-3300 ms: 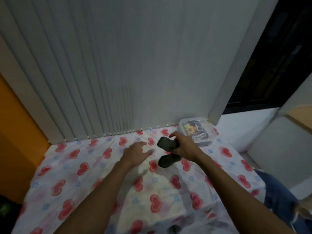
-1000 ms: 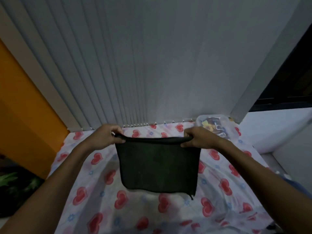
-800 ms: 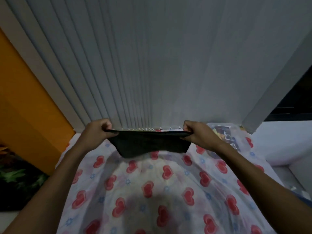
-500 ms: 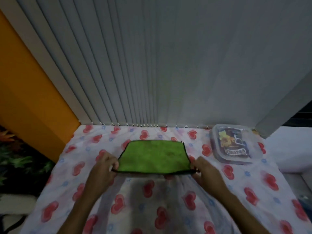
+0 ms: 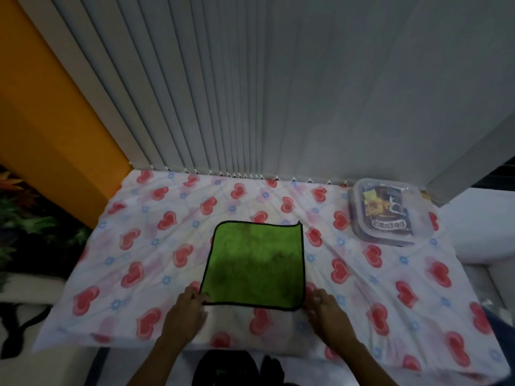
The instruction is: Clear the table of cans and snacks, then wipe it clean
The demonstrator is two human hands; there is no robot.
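A green cloth point(image 5: 255, 263) with a black hem lies spread flat in the middle of the table point(image 5: 133, 246), which wears a white cover printed with red hearts. My left hand point(image 5: 185, 309) pinches the cloth's near left corner. At the near right corner, my right hand point(image 5: 327, 309) has its fingertips on the hem. A clear plastic container point(image 5: 386, 215) holding a dark snack packet stands at the table's back right. No cans are in view.
Grey vertical blinds point(image 5: 278, 93) hang right behind the table's far edge. An orange wall point(image 5: 41, 112) and some plants point(image 5: 25, 227) are to the left. A dark object point(image 5: 231, 369) sits below the table's front edge. A white ledge lies to the right.
The cloth was bunched in my right hand, then held up stretched between both hands. It has been laid down green side up and drawn flat toward me, with my hands at its near corners.
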